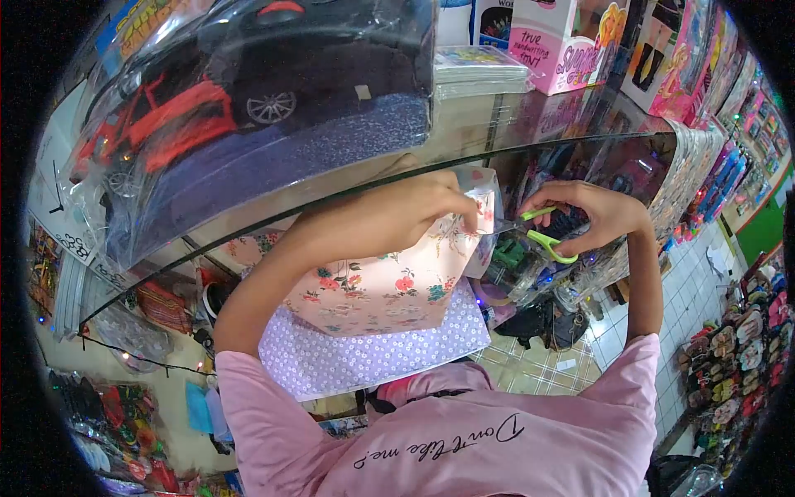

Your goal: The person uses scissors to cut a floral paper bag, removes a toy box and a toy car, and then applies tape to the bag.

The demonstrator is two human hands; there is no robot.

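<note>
A box-like shape in pink floral wrapping paper lies in front of me, on a sheet of lilac flowered paper. My left hand reaches over its top, with bent fingers closed on a folded edge of the floral paper at the right end. On the right, my right hand has thumb and fingers in the loops of green-handled scissors. The loops are spread apart and the blades point left, right at the paper's edge near my left fingertips.
A glass shelf edge runs across just beyond my hands. On it stand a plastic-wrapped toy car box and a pink toy box. Rows of footwear stand at far right, beside the tiled floor.
</note>
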